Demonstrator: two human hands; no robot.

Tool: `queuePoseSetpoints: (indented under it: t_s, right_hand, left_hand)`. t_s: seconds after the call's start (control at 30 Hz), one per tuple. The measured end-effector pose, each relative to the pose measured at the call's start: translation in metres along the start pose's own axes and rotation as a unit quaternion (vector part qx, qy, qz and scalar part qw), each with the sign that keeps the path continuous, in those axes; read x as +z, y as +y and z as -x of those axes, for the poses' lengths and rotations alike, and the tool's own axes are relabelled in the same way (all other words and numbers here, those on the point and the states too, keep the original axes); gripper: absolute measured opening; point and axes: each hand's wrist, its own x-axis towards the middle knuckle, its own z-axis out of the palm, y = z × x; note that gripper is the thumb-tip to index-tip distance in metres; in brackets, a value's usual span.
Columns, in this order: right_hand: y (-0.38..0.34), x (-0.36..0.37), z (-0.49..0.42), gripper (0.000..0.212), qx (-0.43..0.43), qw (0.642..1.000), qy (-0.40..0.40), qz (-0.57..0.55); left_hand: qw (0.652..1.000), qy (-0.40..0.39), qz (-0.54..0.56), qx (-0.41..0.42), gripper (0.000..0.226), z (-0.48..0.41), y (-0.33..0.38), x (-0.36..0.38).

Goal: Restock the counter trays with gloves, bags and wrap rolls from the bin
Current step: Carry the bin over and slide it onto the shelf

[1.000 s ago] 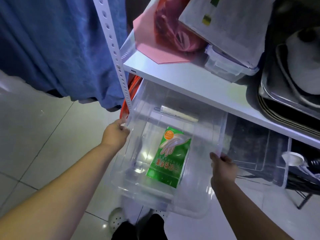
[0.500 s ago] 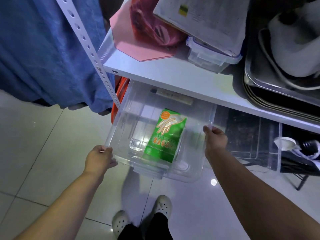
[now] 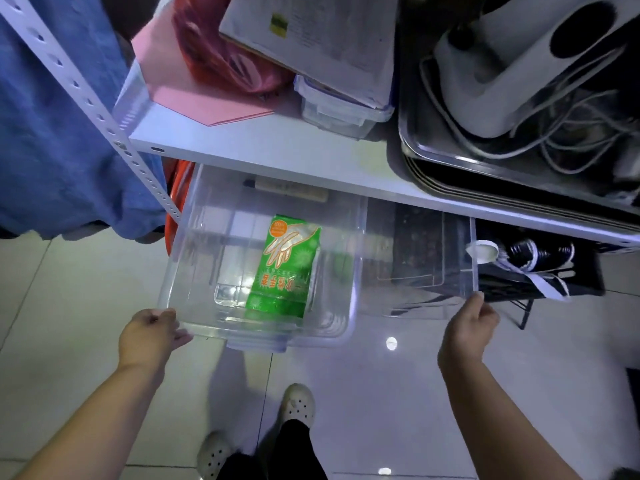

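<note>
A clear plastic bin sits half under the white shelf, low above the tiled floor. Inside it lies a green pack of gloves, and a long pale roll rests against its far wall. My left hand holds the bin's near-left corner, thumb on the rim. My right hand grips the near-right corner of a second clear bin standing right of the first.
The shelf carries a pink folder, a red bag, papers on a lidded box, and stacked metal trays with a white appliance. A perforated post and blue cloth stand left. My shoes are below.
My right hand left the first bin's right rim and moved right to the second clear bin's corner. The first bin sits further under the shelf; my left hand stays at its near-left corner.
</note>
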Motion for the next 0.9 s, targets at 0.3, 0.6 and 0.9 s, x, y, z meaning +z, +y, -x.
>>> queuePoseSetpoints:
  t_s: [0.3, 0.6, 0.9]
  right_hand:
    - [0.007, 0.010, 0.037, 0.037, -0.136, 0.952, -0.271, 0.034]
    - [0.011, 0.027, 0.058, 0.022, -0.077, 0.953, -0.294, -0.001]
    - [0.037, 0.003, 0.089, 0.020, -0.043, 0.947, -0.319, 0.013]
  left_hand:
    - [0.998, -0.053, 0.007, 0.021, 0.010, -0.007, -0.013, -0.011]
    - [0.999, -0.034, 0.018, 0.022, 0.013, -0.013, -0.017, -0.030]
    - [0.998, -0.014, 0.055, 0.004, 0.022, -0.009, -0.020, -0.057]
